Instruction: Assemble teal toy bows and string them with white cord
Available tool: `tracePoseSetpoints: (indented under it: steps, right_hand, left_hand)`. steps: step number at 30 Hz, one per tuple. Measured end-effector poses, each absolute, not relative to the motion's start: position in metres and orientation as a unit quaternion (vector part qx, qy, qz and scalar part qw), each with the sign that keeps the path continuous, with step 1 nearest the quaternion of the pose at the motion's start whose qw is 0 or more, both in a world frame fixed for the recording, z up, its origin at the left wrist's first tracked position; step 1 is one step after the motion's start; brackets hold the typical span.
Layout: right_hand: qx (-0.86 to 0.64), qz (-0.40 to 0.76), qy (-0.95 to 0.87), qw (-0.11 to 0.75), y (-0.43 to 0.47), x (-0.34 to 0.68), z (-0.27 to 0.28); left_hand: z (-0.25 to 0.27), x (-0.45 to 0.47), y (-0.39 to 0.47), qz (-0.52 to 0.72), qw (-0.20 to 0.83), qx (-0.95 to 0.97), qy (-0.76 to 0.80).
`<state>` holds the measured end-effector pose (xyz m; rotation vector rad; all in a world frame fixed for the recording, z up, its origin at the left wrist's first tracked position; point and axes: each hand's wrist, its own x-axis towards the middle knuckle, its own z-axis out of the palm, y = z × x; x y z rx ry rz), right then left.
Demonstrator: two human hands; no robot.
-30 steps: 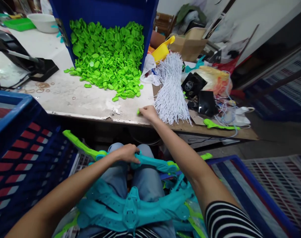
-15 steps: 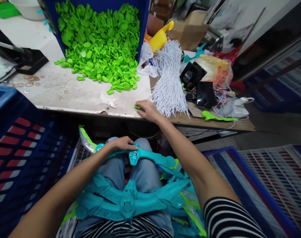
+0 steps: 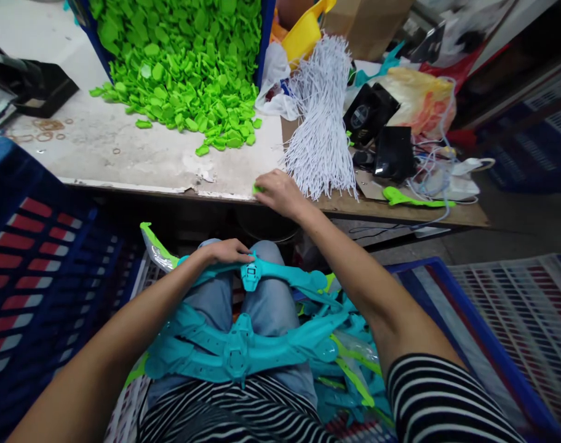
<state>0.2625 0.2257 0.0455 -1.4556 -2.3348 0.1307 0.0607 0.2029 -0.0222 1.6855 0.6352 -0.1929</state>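
Observation:
My left hand [image 3: 227,251] is closed on a turquoise plastic bow-shaped part [image 3: 287,272] that lies across my knees, with its square centre block just right of my fingertips. At the table's front edge, my right hand [image 3: 279,192] pinches a small bright-green plastic piece [image 3: 257,188], mostly hidden by the fingers. Several more turquoise parts [image 3: 280,351] rest on my lap, some with green-edged clear pieces attached. Beyond my right hand, a heap of small green pieces [image 3: 183,98] spills from a blue bin [image 3: 267,37] onto the table [image 3: 155,163].
White cords [image 3: 322,123] lie in a bundle beside my right hand. Farther right are a black box [image 3: 393,154], a green part [image 3: 414,198] and a power strip [image 3: 462,178]. Blue crates stand at my left [image 3: 13,166] and right [image 3: 474,344].
My right hand has lifted slightly at the table edge, showing more of the green piece. The view has tilted down a little; my left hand keeps its hold on the turquoise part.

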Motion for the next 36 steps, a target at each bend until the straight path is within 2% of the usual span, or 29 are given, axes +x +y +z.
tracePoseSetpoints:
  steps: [3, 9, 19, 24, 31, 36]
  right_hand:
    - [-0.481, 0.069, -0.845, 0.224, 0.160, 0.244, 0.035]
    - [-0.477, 0.060, -0.852, 0.209, 0.067, 0.226, -0.011]
    - [-0.508, 0.077, -0.810, 0.284, 0.060, 0.216, -0.033]
    - [-0.549, 0.155, -0.761, 0.310, 0.059, 0.217, -0.033]
    - [-0.594, 0.253, -0.711, 0.278, 0.067, 0.217, -0.025]
    - [-0.604, 0.291, -0.711, 0.212, 0.070, 0.222, -0.020]
  left_hand:
    - [-0.024, 0.061, 0.203, -0.074, 0.596, 0.744, 0.293]
    - [-0.028, 0.063, 0.200, -0.059, 0.612, 0.729, 0.300]
    - [-0.025, 0.064, 0.196, -0.047, 0.581, 0.755, 0.300]
    - [-0.021, 0.060, 0.199, -0.072, 0.593, 0.759, 0.260]
    - [-0.015, 0.061, 0.200, -0.101, 0.572, 0.772, 0.259]
    - [-0.016, 0.064, 0.195, -0.104, 0.532, 0.799, 0.262]
